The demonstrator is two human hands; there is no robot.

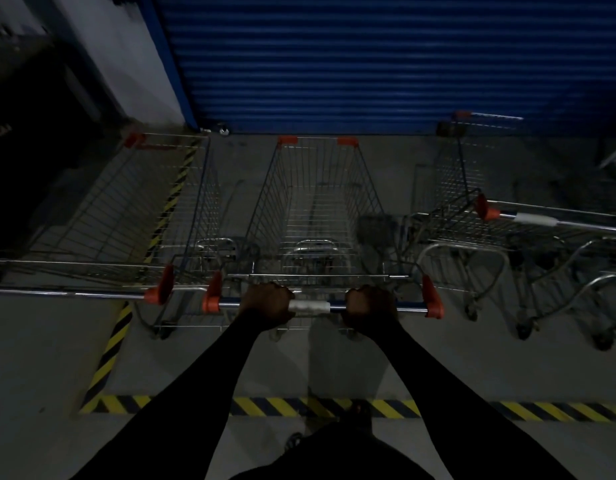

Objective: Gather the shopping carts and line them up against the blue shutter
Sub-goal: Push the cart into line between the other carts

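middle cart (317, 209), long axis toward 12 o'clock at the blue shutter (369, 64), nose near it, set between two parked carts at 10 and 2 o'clock; left hand (266, 304) and right hand (369, 308) fingers wrapped on its handle bar (310, 306).

Honestly no readable text anywhere here. The white sleeve (309, 305) on the middle cart's handle looks blank, and the yellow-black hazard tape (299, 407) on the floor is just stripes, no lettering.
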